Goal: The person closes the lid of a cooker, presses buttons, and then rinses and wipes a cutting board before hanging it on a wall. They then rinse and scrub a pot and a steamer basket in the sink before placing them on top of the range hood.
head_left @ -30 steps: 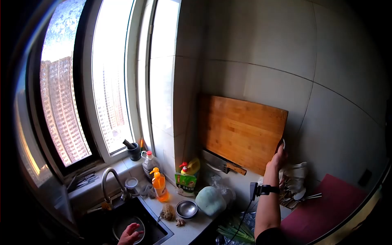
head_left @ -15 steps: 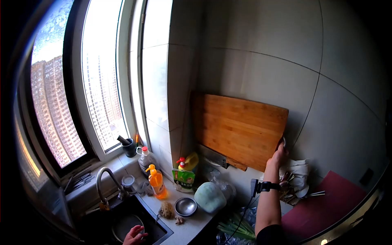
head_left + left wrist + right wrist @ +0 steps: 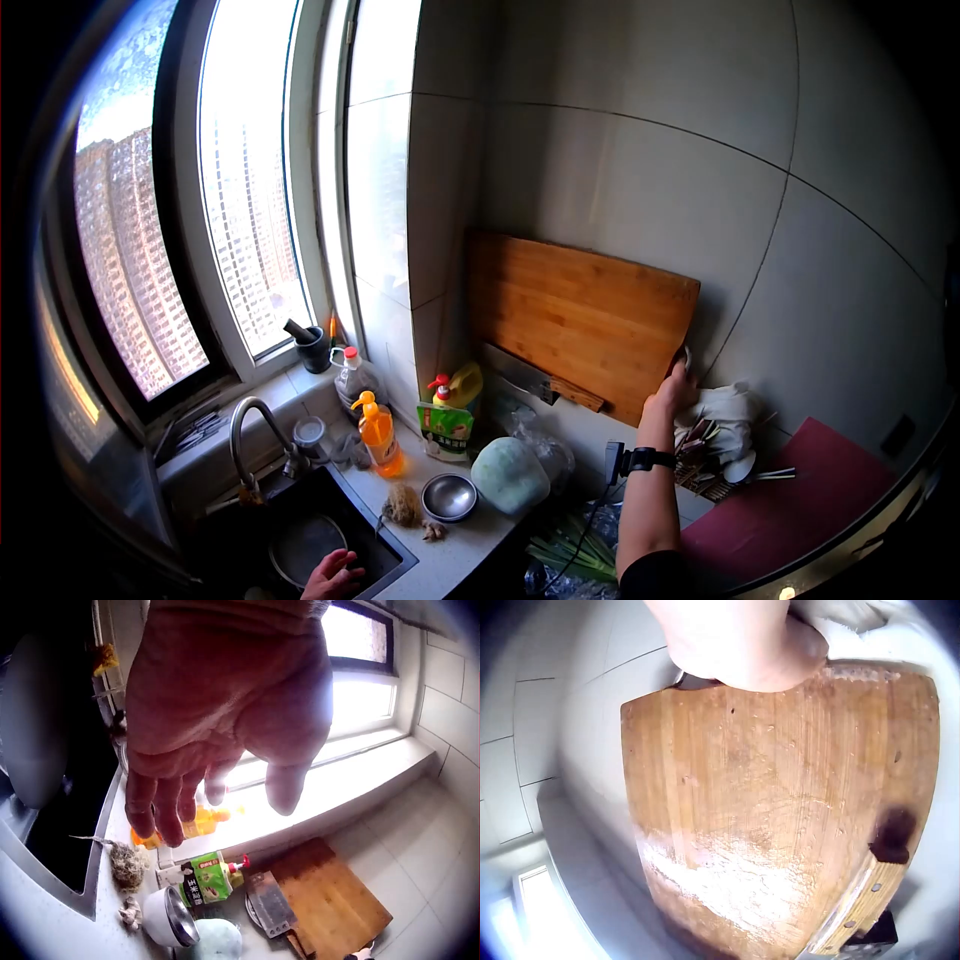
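chopping board (image 3: 585, 320) has dipped slightly at its right end against the wall (image 3: 640, 190), right hand (image 3: 668, 393) gripping that end, fingertips hidden, left hand (image 3: 333, 577) with fingers loosely spread over the sink (image 3: 405, 563); cleaver (image 3: 274, 904) by the lower edge could slip if the board knocks it.

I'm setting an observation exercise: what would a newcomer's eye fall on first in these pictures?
The big wooden cutting board before the tiled wall likely comes first, the right hand gripping its right edge. Next might come the bright window at left and the orange bottle on the counter.
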Available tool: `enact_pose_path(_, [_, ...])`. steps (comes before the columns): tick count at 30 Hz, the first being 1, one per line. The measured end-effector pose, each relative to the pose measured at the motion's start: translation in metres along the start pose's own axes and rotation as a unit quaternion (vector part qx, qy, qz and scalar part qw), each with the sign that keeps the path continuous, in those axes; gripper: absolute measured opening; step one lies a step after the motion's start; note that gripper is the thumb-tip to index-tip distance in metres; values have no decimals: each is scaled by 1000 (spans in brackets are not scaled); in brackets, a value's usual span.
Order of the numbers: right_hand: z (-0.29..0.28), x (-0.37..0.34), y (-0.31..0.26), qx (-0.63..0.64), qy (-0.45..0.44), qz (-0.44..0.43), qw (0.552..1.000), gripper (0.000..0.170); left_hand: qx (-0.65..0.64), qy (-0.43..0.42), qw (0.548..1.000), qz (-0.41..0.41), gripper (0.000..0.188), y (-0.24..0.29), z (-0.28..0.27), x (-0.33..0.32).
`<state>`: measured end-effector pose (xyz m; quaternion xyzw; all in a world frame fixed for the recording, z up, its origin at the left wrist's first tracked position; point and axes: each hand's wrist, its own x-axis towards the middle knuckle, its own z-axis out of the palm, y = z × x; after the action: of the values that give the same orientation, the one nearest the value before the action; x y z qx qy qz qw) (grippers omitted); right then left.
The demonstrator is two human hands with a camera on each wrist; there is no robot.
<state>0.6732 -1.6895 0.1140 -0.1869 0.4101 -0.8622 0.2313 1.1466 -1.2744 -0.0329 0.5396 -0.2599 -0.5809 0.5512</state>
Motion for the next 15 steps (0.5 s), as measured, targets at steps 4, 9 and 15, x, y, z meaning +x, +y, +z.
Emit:
enact_pose_path(4, [-6, 1, 19, 12, 28, 31, 999, 43, 6, 4, 1000, -3, 54, -2, -2, 1])
enact_pose_path(9, [-5, -11, 14, -6, 36, 73, 997, 46, -2, -21, 1000, 1, 52, -10, -11, 6])
enact_pose_path(15, [-21, -1, 32, -48, -1, 65, 997, 30, 4, -18, 1000, 3, 52, -8, -2, 6])
